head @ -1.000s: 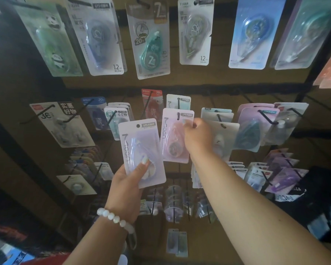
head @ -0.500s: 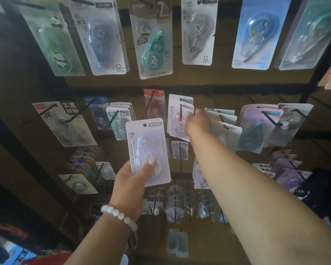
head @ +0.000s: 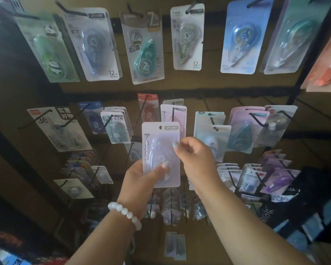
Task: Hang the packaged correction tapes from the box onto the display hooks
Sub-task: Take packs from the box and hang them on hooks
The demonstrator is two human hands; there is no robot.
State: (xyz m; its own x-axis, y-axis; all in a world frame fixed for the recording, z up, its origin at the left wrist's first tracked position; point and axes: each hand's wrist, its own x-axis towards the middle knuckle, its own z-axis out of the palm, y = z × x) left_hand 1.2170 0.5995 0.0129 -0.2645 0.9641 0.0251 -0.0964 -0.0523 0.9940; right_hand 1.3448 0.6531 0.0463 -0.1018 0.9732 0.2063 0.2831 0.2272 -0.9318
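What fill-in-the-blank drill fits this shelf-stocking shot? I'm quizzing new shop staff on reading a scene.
1. The pale lilac package is gripped from below by the ___ hand.
2. The right hand touches that package's ___ edge.
3. A white ___ bracelet sits on the left wrist.
4. The teal tape pack on the top row is printed with ___ m.

Missing words: left; right; bead; 20

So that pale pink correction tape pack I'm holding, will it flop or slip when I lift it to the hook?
The pink pack looks like flat card with a clear blister, so probably stiff rather than floppy. The left hand holds it upright by its lower end alone, suggesting it is light. The glossy blister may be slippery where the right hand pinches its edge.
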